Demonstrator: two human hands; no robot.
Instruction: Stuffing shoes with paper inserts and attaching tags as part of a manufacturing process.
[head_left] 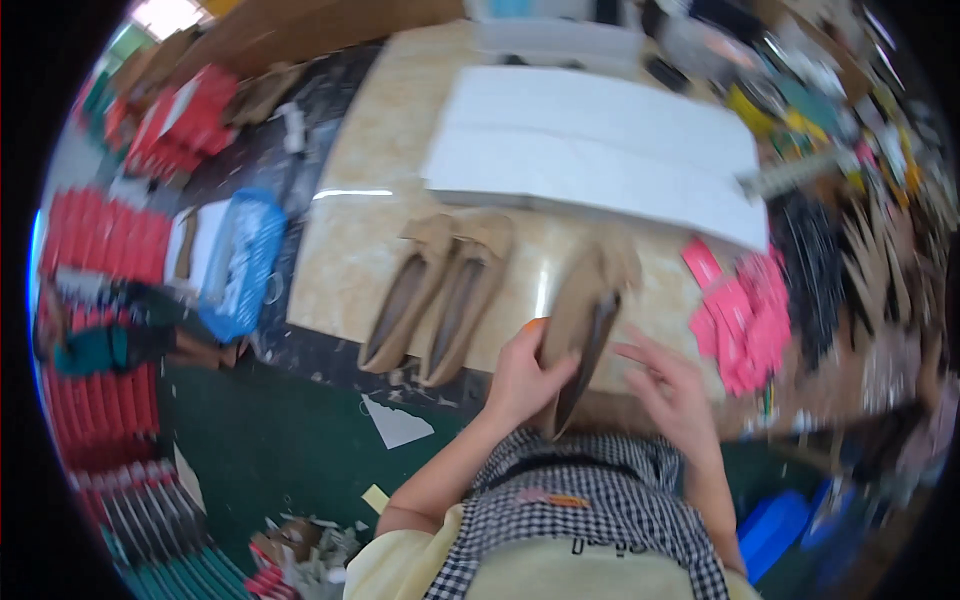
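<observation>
You hold a tan flat shoe [588, 320] over the near table edge [340, 300], toe toward you, heel away, its long axis nearly upright in view. Your left hand [522, 380] clasps its side; your right hand [672, 385] hovers open, empty. Two matching shoes [437, 295] already lie paired alongside, pink tags [745, 315] unused.
</observation>
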